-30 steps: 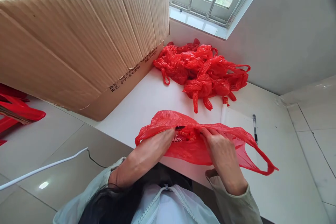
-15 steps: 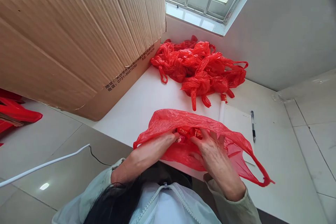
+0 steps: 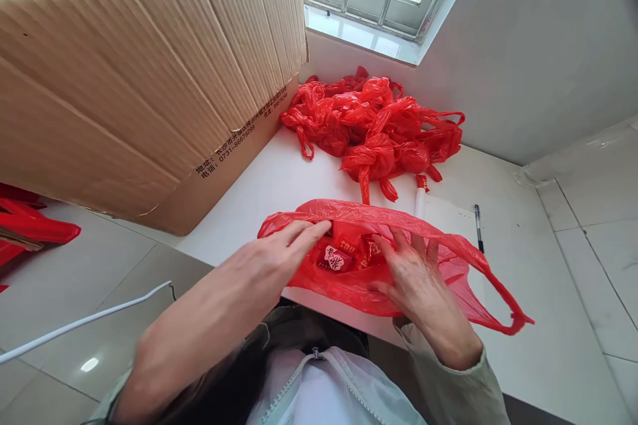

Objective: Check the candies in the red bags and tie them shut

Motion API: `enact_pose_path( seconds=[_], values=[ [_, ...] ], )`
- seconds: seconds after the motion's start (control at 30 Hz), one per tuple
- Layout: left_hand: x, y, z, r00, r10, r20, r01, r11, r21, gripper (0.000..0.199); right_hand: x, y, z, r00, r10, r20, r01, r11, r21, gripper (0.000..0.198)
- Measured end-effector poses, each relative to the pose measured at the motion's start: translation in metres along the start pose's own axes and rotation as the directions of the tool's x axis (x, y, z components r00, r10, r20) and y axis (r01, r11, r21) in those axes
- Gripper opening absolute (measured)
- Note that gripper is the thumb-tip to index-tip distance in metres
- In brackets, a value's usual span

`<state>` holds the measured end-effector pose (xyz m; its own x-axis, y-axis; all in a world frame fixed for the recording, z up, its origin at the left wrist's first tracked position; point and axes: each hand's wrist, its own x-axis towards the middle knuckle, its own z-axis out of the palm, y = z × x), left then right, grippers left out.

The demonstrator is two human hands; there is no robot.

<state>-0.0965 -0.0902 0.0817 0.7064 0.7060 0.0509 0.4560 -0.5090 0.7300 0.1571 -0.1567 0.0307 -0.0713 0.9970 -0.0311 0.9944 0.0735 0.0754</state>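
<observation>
A red plastic bag (image 3: pixel 343 292) lies at the table's front edge with its mouth spread towards me. Small red packets of candy (image 3: pixel 349 246) show inside, one bearing a pink label with dark characters. At the left of the mouth is my left hand (image 3: pixel 279 252), fingers stretched over the bag's rim and the thumb hidden; nothing shows in it. My right hand (image 3: pixel 411 272) reaches into the bag from the right, fingers spread beside the packets, with some fingertips behind the film. One bag handle (image 3: pixel 513 319) trails off to the right.
Behind the bag lies a heap of knotted red plastic bags (image 3: pixel 373 126). A large cardboard box (image 3: pixel 159 80) stands at left. On the right are a notebook (image 3: pixel 448 212), a pen (image 3: pixel 479 229) and the white table (image 3: pixel 548 319) against the wall.
My left hand has drawn back from inside the bag to its left rim, uncovering the pink-labelled packet. My right hand stays in the bag, a little further right in view.
</observation>
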Motion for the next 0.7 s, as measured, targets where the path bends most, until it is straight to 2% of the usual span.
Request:
enact_pose_path(
  seconds=[0.1, 0.17, 0.23, 0.3, 0.33, 0.37, 0.43, 0.5, 0.63, 0.7],
  values=[
    [-0.001, 0.008, -0.005, 0.984, 0.142, -0.105, -0.094, 0.927, 0.363, 0.052, -0.002, 0.001, -0.001, 1.0, -0.015, -0.027, 0.016, 0.999, 0.028, 0.052],
    [-0.001, 0.01, 0.002, 0.936, 0.255, -0.244, -0.107, 0.863, 0.493, 0.039, -0.007, 0.003, -0.001, 0.999, -0.034, -0.039, 0.037, 0.997, 0.07, 0.045],
    [-0.003, 0.009, 0.015, 0.891, 0.274, -0.361, -0.038, 0.838, 0.544, 0.027, -0.011, 0.004, -0.003, 0.998, -0.056, -0.039, 0.06, 0.992, 0.115, 0.03],
    [-0.006, 0.005, 0.027, 0.877, 0.216, -0.429, 0.046, 0.852, 0.521, 0.02, -0.013, 0.004, -0.008, 0.991, -0.129, -0.017, 0.13, 0.981, 0.145, 0.011],
    [-0.008, 0.002, 0.03, 0.884, 0.167, -0.437, 0.081, 0.866, 0.494, 0.019, -0.011, 0.003, -0.01, 0.988, -0.151, -0.01, 0.151, 0.978, 0.143, 0.006],
    [-0.011, -0.001, 0.033, 0.897, 0.113, -0.428, 0.109, 0.881, 0.461, 0.019, -0.009, 0.001, -0.011, 0.988, -0.153, -0.004, 0.153, 0.98, 0.13, 0.012],
    [-0.016, -0.008, 0.032, 0.918, 0.018, -0.395, 0.148, 0.91, 0.386, 0.022, -0.002, -0.005, -0.013, 0.996, -0.094, -0.007, 0.094, 0.991, 0.097, 0.019],
    [-0.022, -0.012, 0.027, 0.929, -0.045, -0.368, 0.172, 0.932, 0.318, 0.026, 0.003, -0.011, -0.012, 0.999, -0.041, -0.01, 0.042, 0.993, 0.113, 0.009],
    [-0.032, -0.01, 0.014, 0.937, -0.122, -0.328, 0.201, 0.955, 0.219, 0.034, -0.002, -0.017, 0.003, 0.997, -0.069, -0.034, 0.074, 0.979, 0.188, 0.047],
    [-0.035, -0.008, 0.012, 0.946, -0.132, -0.296, 0.187, 0.968, 0.168, 0.037, -0.009, -0.014, 0.015, 0.992, -0.067, -0.103, 0.085, 0.98, 0.18, 0.053]
  ],
)
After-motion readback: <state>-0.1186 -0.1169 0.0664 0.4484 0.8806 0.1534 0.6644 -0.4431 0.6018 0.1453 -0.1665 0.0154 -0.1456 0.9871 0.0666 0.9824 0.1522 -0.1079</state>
